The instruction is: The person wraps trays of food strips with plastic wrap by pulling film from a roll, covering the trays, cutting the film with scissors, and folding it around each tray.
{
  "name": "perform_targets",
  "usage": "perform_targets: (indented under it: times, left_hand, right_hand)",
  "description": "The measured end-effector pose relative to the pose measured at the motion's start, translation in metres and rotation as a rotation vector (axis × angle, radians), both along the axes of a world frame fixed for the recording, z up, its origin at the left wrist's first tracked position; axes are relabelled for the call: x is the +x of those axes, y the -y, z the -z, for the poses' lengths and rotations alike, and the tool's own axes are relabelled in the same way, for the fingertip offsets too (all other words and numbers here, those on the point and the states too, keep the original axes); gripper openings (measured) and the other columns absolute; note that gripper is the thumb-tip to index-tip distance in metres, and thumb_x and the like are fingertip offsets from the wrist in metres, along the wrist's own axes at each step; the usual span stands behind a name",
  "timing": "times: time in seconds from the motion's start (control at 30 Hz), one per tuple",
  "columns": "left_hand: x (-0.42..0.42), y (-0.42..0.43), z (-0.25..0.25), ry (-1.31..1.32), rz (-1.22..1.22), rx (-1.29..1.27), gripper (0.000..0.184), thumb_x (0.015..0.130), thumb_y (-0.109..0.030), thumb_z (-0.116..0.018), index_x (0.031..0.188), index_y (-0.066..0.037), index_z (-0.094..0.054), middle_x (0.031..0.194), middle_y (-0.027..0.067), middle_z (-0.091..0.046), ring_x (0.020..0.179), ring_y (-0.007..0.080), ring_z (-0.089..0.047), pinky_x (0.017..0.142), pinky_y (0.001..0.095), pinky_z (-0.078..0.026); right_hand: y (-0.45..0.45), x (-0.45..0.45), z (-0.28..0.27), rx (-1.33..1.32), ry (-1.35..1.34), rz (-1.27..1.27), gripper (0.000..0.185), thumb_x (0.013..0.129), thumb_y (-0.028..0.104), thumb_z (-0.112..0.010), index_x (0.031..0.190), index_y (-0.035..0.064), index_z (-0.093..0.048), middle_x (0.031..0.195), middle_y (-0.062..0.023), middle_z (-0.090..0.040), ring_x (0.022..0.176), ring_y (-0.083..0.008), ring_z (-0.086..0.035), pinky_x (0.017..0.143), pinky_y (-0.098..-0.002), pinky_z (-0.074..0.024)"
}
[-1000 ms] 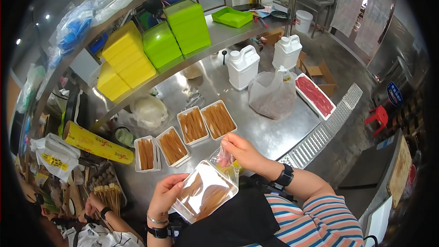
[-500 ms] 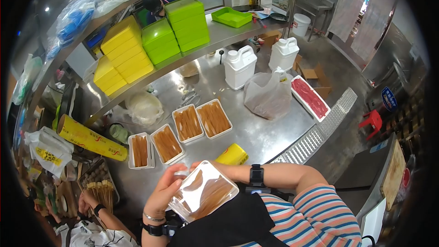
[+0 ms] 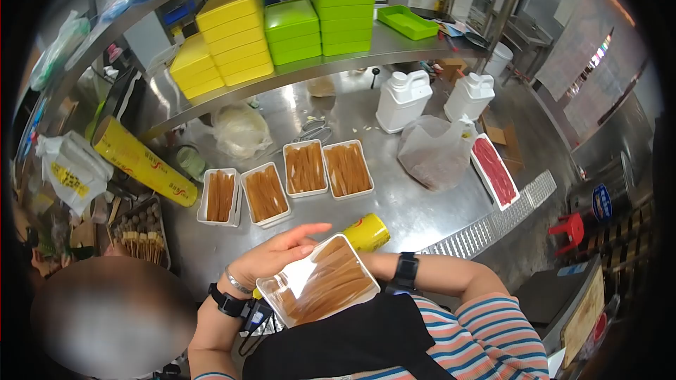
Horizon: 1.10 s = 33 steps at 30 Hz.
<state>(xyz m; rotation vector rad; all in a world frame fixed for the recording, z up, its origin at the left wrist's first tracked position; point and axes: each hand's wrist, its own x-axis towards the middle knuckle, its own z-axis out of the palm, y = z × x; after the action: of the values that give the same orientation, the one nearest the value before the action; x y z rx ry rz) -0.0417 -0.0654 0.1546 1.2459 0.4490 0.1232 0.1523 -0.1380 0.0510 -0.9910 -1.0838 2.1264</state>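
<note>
A white tray of brown strips, covered with shiny clear film, is tilted in front of my black apron. My left hand lies along its upper left edge, fingers stretched to the right and thumb on the film. Behind the tray's right side is my right hand, holding it from below; its fingers are hidden. Just beyond the tray lies a yellow roll. Several similar trays of brown strips stand in a row on the steel table.
A plastic bag, white jugs and a tray of red meat stand to the right. Stacked yellow boxes and green boxes fill the shelf. A long yellow roll and a person's head are at left.
My left hand's fingers have straightened and slid rightward over the tray's upper edge. The camera view has shifted. A person's head now covers the lower left, where their hands showed before.
</note>
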Motion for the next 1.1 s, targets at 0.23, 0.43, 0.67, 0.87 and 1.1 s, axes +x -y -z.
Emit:
perform_targets:
  times: [0.23,0.43,0.67,0.87,1.1]
  left_hand:
    - [0.003,-0.001,-0.005,-0.165,-0.069,0.071,0.065,0.095,-0.013,-0.059,0.149,-0.008,-0.023,0.093,-0.0005,-0.060,0.084,0.0050,-0.052,0.075,0.0223,-0.044]
    - [0.012,-0.002,0.008,-0.029,-0.125,0.107,0.059,0.090,-0.011,-0.063,0.142,-0.006,-0.037,0.102,0.0010,-0.061,0.093,0.0066,-0.054,0.081,0.0233,-0.045]
    - [-0.043,0.011,-0.009,0.072,-0.559,0.024,0.034,0.095,-0.013,-0.057,0.127,-0.004,-0.055,0.107,0.0055,-0.065,0.098,0.0132,-0.060,0.087,0.0276,-0.047]
    - [-0.088,0.075,0.020,-0.107,-0.980,0.598,0.025,0.082,-0.003,-0.069,0.106,-0.003,-0.068,0.096,0.0044,-0.065,0.081,0.0108,-0.060,0.069,0.0248,-0.050]
    - [-0.060,0.094,0.027,-0.270,-1.078,1.380,0.032,0.064,-0.003,-0.080,0.093,-0.006,-0.068,0.090,0.0082,-0.060,0.071,0.0226,-0.060,0.061,0.0299,-0.051]
  right_hand:
    - [-0.031,0.041,-0.095,0.494,0.417,0.207,0.030,0.097,0.032,-0.051,0.090,0.0050,-0.062,0.082,-0.0028,-0.065,0.071,-0.0149,-0.061,0.062,-0.0319,-0.0475]
    - [-0.026,0.025,-0.129,0.764,0.482,-0.085,0.037,0.093,0.037,-0.054,0.104,0.0023,-0.063,0.086,-0.0111,-0.067,0.077,-0.0209,-0.063,0.068,-0.0351,-0.0483]
    - [-0.023,0.040,-0.105,0.322,0.195,-0.157,0.021,0.093,0.015,-0.064,0.110,0.0044,-0.063,0.096,-0.0016,-0.067,0.086,-0.0062,-0.060,0.075,-0.0234,-0.0487]
    - [-0.018,0.050,-0.089,0.207,0.210,-0.004,0.024,0.091,0.020,-0.066,0.111,0.0061,-0.065,0.091,-0.0005,-0.068,0.079,-0.0046,-0.059,0.068,-0.0207,-0.0469]
    - [-0.020,0.029,-0.097,0.186,0.252,0.013,0.022,0.089,0.018,-0.068,0.106,0.0028,-0.065,0.091,0.0000,-0.067,0.082,-0.0052,-0.061,0.073,-0.0205,-0.0490]
